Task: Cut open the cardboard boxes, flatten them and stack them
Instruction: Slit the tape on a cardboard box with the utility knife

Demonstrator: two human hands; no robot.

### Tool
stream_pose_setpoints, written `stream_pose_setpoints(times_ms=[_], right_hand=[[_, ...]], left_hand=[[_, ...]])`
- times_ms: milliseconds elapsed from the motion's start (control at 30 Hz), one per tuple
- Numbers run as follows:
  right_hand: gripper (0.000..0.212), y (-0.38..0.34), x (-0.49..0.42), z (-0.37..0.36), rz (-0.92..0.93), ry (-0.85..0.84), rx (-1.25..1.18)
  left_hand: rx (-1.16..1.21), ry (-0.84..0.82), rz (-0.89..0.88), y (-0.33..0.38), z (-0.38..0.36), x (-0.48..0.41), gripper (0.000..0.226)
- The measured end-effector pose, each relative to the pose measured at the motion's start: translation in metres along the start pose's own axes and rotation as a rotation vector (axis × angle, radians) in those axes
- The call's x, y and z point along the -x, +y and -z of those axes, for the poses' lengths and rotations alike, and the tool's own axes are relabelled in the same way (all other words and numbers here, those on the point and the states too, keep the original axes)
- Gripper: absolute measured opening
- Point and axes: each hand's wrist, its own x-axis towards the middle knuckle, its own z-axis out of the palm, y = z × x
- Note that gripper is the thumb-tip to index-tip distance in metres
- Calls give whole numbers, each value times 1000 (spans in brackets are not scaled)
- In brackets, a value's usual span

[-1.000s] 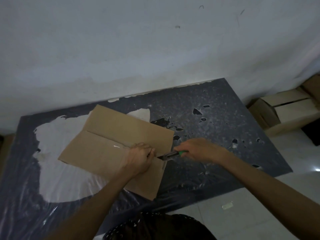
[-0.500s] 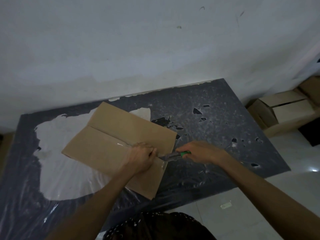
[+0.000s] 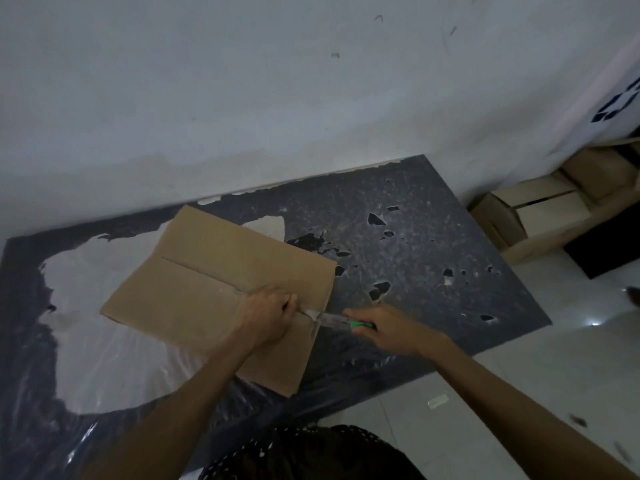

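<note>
A brown cardboard box (image 3: 194, 282) lies on the dark table (image 3: 433, 271), its taped centre seam running from upper left to lower right. My left hand (image 3: 268, 315) rests on the box near the seam's right end, fingers curled down against the cardboard. My right hand (image 3: 389, 327) grips a utility knife (image 3: 341, 320) with a green handle. The knife's blade points left and meets the seam right beside my left hand's fingers.
The table's dark cover is worn, with a large pale patch (image 3: 86, 341) at the left and loose plastic film at the front. A wall stands behind the table. More cardboard boxes (image 3: 533, 220) sit on the tiled floor at the right.
The knife has slid a little to the right along the seam, away from my left hand. The box and my left hand have stayed in place; my head shifted slightly.
</note>
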Motion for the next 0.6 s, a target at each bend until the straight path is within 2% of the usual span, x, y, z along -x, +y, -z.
stream_pose_setpoints(times_ms=[233,400,467,600], right_hand=[[44,-2,4,-18,36,90,-71],[39,-1,1,2,95,145,191],[36,-5,-3,10,135,148,270],[39,-9,-15,13,136,70,265]], left_hand=[[-7,-3,3,2,5,1,37],[36,-6,-55,0,7,1,40],[48,60,-69,0,3,4,40],[97,254,-90,1,-3,11,41]])
